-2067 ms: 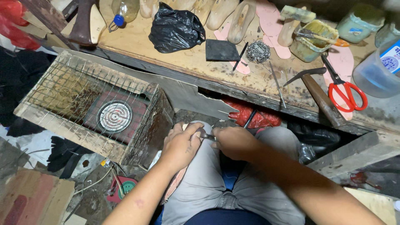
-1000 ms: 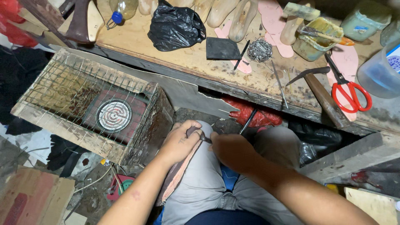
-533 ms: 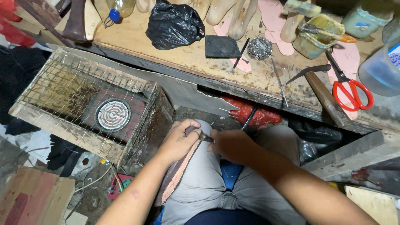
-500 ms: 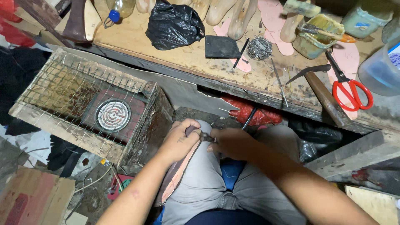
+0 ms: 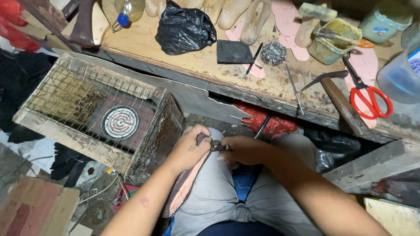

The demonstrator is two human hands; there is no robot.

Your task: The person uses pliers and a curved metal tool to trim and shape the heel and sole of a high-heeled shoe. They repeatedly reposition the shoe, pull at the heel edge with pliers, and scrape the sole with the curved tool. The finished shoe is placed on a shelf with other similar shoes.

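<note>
The left hand (image 5: pixel 190 146) is clenched around the toe end of a shoe upper with a pink insole (image 5: pixel 186 190), which lies along the left thigh, near the person and below the bench (image 5: pixel 144 41). The right hand (image 5: pixel 243 150) is closed on a small dark metal tool (image 5: pixel 215 146), probably pincers, whose tip meets the work between the two hands. The insole looks thin, light and flexible; it will likely bend if held by its edge, so the firmer toe end is the better place to take hold. The tool appears rigid and small, best gripped along its handles. To the left stands a wooden box with a wire grille (image 5: pixel 94 109) holding a round coil heater (image 5: pixel 120 122). On the bench, far from the person: a crumpled black plastic bag (image 5: pixel 183 28), a flat dark square (image 5: pixel 234 51), red-handled scissors (image 5: pixel 369 96) at right, a hammer (image 5: pixel 339 98), a yellowish open tub (image 5: pixel 334 39), and a translucent blue container with a white label (image 5: pixel 400 74) at far right
</note>
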